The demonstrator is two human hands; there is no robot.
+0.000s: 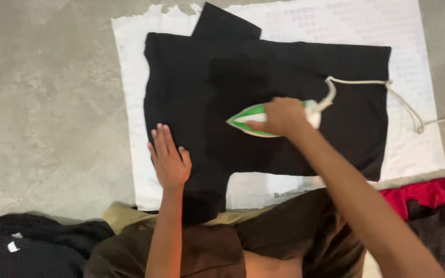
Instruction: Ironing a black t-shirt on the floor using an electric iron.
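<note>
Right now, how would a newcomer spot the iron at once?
Find the white sheet spread on the concrete floor, with a black T-shirt flat on it. On the shirt's middle, under the right hand, sits the iron: the only green-and-white thing, trailing a pale cord.

The black shirt [263,98] is matt cloth, soft-looking, with a darker patch near its middle. Under it lies a white sheet [413,149] of thin cloth, matt, faintly patterned, frayed along its far edge. The iron [263,119] has a smooth, slightly glossy plastic body in green and white, and its cord [403,100] looks like pale woven fabric, matt. The floor [47,103] is bare grey concrete, rough and mottled, without shine. To one side lies a red cloth [428,193], matt, and to the other a heap of black cloth [32,242], also matt.
</note>
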